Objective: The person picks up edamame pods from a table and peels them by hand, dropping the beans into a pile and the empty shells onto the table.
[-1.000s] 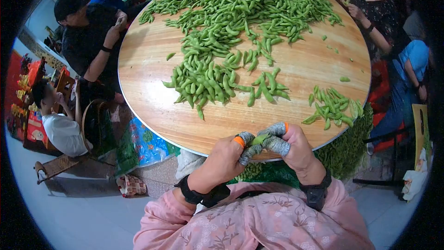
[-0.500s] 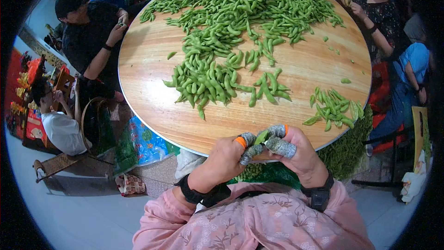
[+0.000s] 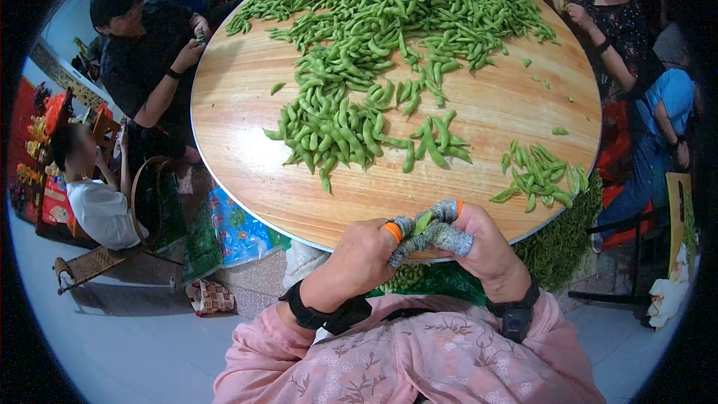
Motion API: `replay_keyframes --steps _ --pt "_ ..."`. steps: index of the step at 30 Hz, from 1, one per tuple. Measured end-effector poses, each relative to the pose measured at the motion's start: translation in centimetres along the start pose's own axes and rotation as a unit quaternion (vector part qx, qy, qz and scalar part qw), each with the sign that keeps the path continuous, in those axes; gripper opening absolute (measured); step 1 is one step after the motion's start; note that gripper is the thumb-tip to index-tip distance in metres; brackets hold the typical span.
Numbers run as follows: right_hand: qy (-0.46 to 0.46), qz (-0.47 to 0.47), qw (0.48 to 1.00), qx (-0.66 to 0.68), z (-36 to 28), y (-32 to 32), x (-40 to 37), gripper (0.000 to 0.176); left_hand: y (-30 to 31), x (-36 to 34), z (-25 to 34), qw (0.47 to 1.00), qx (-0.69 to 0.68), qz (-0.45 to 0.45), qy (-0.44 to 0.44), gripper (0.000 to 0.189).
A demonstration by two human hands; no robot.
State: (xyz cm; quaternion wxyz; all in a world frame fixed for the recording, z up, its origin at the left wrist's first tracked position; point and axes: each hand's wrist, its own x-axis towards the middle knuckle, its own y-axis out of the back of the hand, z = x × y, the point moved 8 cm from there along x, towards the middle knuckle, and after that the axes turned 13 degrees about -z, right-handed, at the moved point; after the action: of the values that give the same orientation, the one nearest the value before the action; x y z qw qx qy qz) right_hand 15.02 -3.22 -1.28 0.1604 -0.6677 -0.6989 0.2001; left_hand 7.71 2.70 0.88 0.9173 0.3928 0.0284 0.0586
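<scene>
Near the front edge of the round wooden table (image 3: 247,135), a green pod (image 3: 422,223) is pinched between both hands. My left hand (image 3: 366,254) grips its left side with grey-wrapped thumb and finger, an orange band at one of them. From the right, my right hand (image 3: 479,243) closes on the same pod, its fingertips wrapped in grey too and touching those of my left hand. Part of the pod is hidden by the fingers. Beyond the hands lies a big heap of green pods (image 3: 336,131). A smaller group of pods (image 3: 542,172) rests at the table's right front.
Below the table's right edge is a green heap (image 3: 561,243). Under my hands, shelled beans (image 3: 404,278) show beside green plastic. A person in black (image 3: 146,60) sits at the left, another person (image 3: 606,22) at the right. A white-shirted person (image 3: 101,209) sits farther left.
My hands have come slightly closer together, and the pod between them has tilted more upright. My right fingertips have shifted left.
</scene>
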Motion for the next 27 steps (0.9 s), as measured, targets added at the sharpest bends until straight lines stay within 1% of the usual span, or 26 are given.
replay_keyframes --steps 3,5,7,8,9,10,11,12,13,14,15,16,17,18,19,20,21,22,23,24,25,26,27 --pt "-0.007 0.002 1.0 0.013 0.4 0.0 0.2 0.013 -0.3 -0.1 -0.3 1.0 0.018 -0.015 0.012 0.026" --pt "0.005 0.004 1.0 0.01 0.5 0.2 0.2 0.012 -0.8 -0.1 -0.7 0.999 0.016 -0.024 0.019 0.027" --pt "0.012 0.015 1.0 0.012 0.6 0.2 0.4 0.011 -0.8 -0.2 -0.9 0.998 -0.057 0.001 0.005 0.009" --pt "0.019 0.026 0.999 0.014 0.6 0.3 0.4 0.01 -0.7 -0.1 -0.7 0.998 -0.057 0.001 0.005 0.009" --pt "0.018 0.026 0.999 0.014 0.7 0.4 0.5 0.01 -0.4 -0.2 -0.4 0.993 -0.112 0.024 -0.005 0.006" --pt "0.032 0.032 0.999 -0.031 0.4 0.5 0.7 0.009 0.0 -0.2 -0.3 0.985 -0.167 0.046 -0.015 0.008" --pt "0.046 0.037 0.995 -0.075 0.1 0.6 0.7 0.009 -0.2 -0.2 -0.3 0.985 -0.167 0.046 -0.015 0.008" --pt "0.046 0.036 0.995 -0.076 0.1 0.5 0.8 0.009 -0.2 -0.3 -0.6 0.974 -0.218 0.065 -0.011 0.012" --pt "0.063 0.041 0.99 -0.116 -0.4 0.4 0.9 0.008 -0.2 -0.4 -0.9 0.96 -0.267 0.084 -0.008 0.017" --pt "0.081 0.046 0.983 -0.157 -0.9 0.4 1.0 0.008 -0.2 -0.5 -0.9 0.96 -0.266 0.086 -0.009 0.017" --pt "0.083 0.045 0.983 -0.159 -0.9 0.4 1.1 0.008 -1.1 -0.6 -1.8 0.923 -0.376 0.072 0.028 0.018" --pt "0.099 0.041 0.974 -0.199 -1.2 0.2 1.1 0.008 -2.1 -0.7 -2.5 0.872 -0.482 0.056 0.065 0.02" --pt "0.116 0.037 0.963 -0.239 -1.5 0.0 1.1 0.009 -2.0 -0.7 -2.3 0.873 -0.48 0.057 0.064 0.02" --pt "0.119 0.035 0.963 -0.24 -1.8 -0.1 1.1 0.009 -2.4 -0.6 -2.2 0.821 -0.565 0.052 0.065 0.022" --pt "0.108 0.041 0.952 -0.284 -2.3 -0.2 1.0 0.008 -2.9 -0.5 -2.1 0.759 -0.646 0.046 0.066 0.023" --pt "0.097 0.049 0.938 -0.328 -2.6 -0.3 1.0 0.008 -2.9 -0.5 -2.2 0.76 -0.645 0.046 0.064 0.023" --pt "0.099 0.05 0.937 -0.331 -2.5 -0.3 0.9 0.008 -2.9 -0.3 -2.5 0.786 -0.613 0.054 0.067 0.019" --pt "0.098 0.07 0.955 -0.271 -2.1 0.3 0.7 0.007 -2.7 -0.1 -2.6 0.81 -0.579 0.062 0.069 0.014" --pt "0.098 0.089 0.969 -0.21 -1.9 0.9 0.6 0.007 -2.4 0.0 -2.2 0.812 -0.577 0.059 0.064 0.014" --pt "0.103 0.092 0.967 -0.212 -2.4 0.9 0.4 0.007 -0.5 0.0 -1.1 0.93 -0.355 0.08 0.05 0.011" --pt "0.077 0.086 0.975 -0.188 -2.4 0.8 0.3 0.006 0.7 0.0 0.4 0.988 -0.111 0.099 0.034 0.008" --pt "0.048 0.08 0.983 -0.161 -2.1 0.9 0.3 0.006 0.7 0.1 0.4 0.989 -0.109 0.099 0.033 0.008" --pt "0.046 0.081 0.983 -0.159 -1.9 1.1 0.2 0.006 0.5 0.1 0.6 0.992 -0.055 0.1 0.044 0.008"
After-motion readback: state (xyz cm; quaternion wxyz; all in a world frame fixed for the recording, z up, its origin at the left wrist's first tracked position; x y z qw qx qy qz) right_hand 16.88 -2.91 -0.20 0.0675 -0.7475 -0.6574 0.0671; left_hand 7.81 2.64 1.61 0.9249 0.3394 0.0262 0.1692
